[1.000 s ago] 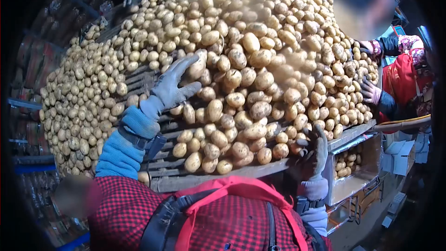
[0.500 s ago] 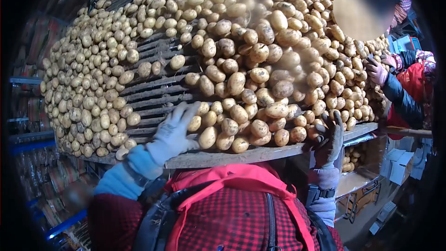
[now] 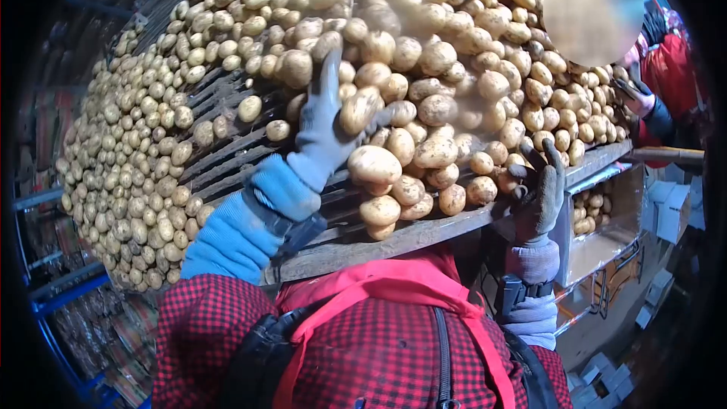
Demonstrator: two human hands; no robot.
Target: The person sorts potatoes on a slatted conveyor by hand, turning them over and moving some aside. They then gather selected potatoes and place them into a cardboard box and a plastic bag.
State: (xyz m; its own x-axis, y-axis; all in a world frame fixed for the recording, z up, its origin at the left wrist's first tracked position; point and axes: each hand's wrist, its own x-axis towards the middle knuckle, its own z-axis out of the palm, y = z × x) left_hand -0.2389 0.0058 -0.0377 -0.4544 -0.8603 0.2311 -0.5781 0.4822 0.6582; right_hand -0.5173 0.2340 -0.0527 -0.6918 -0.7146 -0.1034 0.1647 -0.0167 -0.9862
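Observation:
Potatoes (image 3: 435,153) with dirt on their skins are heaped on a slatted wooden table (image 3: 227,132). My left hand (image 3: 326,125), in a grey-blue glove, reaches in among them, its fingers stretched out and apart. One potato (image 3: 361,110) lies in the fork between its thumb and forefinger, and the fingertip is at another potato (image 3: 327,45). At the front board (image 3: 447,231), my right hand (image 3: 541,193) is in a dark-stained glove with its fingers spread. It is beside the nearest potatoes and holds nothing that I can see.
On the right, a co-worker's gloved hand (image 3: 640,98) is at the pile's edge. Below the table's right side is an open box (image 3: 606,246) with potatoes inside. White cartons (image 3: 666,208) stand farther right, and blue metal rails (image 3: 72,295) run along the left.
My left hand has moved from the front board up and right into the heap, and potatoes there have shifted. My right hand stays near the board. The view has turned slightly.

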